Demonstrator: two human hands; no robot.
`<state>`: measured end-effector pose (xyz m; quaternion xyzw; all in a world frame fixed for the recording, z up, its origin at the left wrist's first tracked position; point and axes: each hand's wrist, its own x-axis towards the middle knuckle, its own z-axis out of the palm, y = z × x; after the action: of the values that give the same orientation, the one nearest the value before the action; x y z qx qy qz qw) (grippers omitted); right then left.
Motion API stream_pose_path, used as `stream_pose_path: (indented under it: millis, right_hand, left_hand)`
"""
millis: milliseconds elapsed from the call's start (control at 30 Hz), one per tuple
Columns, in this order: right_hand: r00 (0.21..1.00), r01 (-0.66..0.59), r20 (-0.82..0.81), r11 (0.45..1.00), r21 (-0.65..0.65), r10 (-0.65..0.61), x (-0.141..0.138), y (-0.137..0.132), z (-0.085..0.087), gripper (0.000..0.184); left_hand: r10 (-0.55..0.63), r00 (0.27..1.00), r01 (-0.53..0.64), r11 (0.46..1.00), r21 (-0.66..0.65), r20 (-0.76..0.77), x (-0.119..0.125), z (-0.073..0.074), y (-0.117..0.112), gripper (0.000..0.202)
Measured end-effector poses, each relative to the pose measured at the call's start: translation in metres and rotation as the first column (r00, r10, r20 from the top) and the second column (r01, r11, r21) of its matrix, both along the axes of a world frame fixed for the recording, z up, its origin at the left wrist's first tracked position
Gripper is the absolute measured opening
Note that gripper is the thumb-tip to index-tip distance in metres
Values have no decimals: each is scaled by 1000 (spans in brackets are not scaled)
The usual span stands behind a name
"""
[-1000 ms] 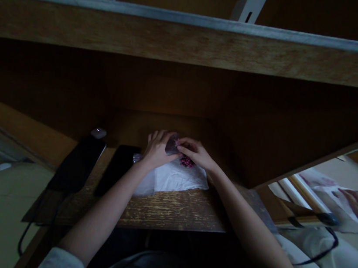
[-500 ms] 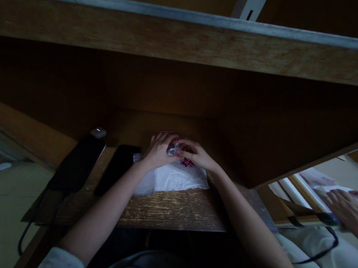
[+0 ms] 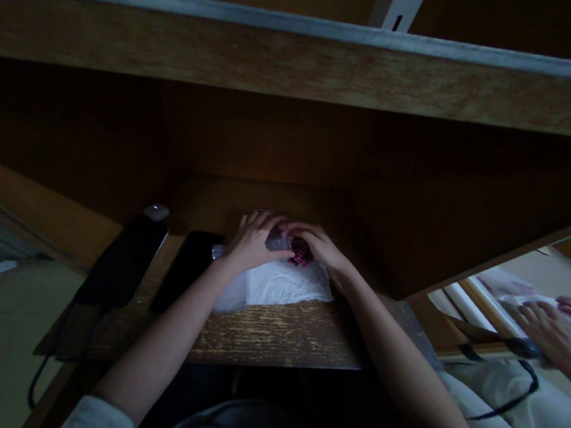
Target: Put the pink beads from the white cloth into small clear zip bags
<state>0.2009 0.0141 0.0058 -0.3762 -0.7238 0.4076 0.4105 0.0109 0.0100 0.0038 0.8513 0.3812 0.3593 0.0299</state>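
My left hand (image 3: 255, 239) is closed on a small clear plastic bag (image 3: 278, 240), its thumb along the near side. My right hand (image 3: 321, 245) curves around the far right of the bag, fingers bent and their tips at its top edge. Below my right fingers lies a cluster of small dark pink beads (image 3: 302, 253); whether they are loose or strung I cannot tell. Under both hands a white cloth or tissue (image 3: 289, 287) is spread, with a translucent plastic sheet (image 3: 230, 298) at its left.
Left of my hands lie a black flat device (image 3: 184, 271) and a black power bank or phone (image 3: 126, 263) with a cable. A small white case (image 3: 156, 212) sits behind it. A shelf edge (image 3: 305, 62) spans overhead. At right, another person's hands (image 3: 554, 330) handle something white.
My right thumb and fingers have shifted back and up from the bag's near side, so more of the pink beads shows. My left hand stays nearly in place.
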Motion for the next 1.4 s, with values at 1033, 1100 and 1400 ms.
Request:
stream_pose_path:
  millis: [1033, 1100, 1400]
  right_hand:
    - [884, 43, 439, 961, 272, -164, 32, 16, -10, 13]
    - [840, 12, 513, 950, 311, -178, 32, 18, -14, 13]
    - [746, -42, 628, 926, 375, -221, 15, 11, -17, 18]
  left_hand:
    - [24, 999, -25, 1000, -12, -31, -2, -4, 2, 49]
    - [29, 999, -29, 1000, -6, -27, -2, -3, 2, 49]
    - [50, 999, -50, 999, 0, -15, -2, -3, 3, 50]
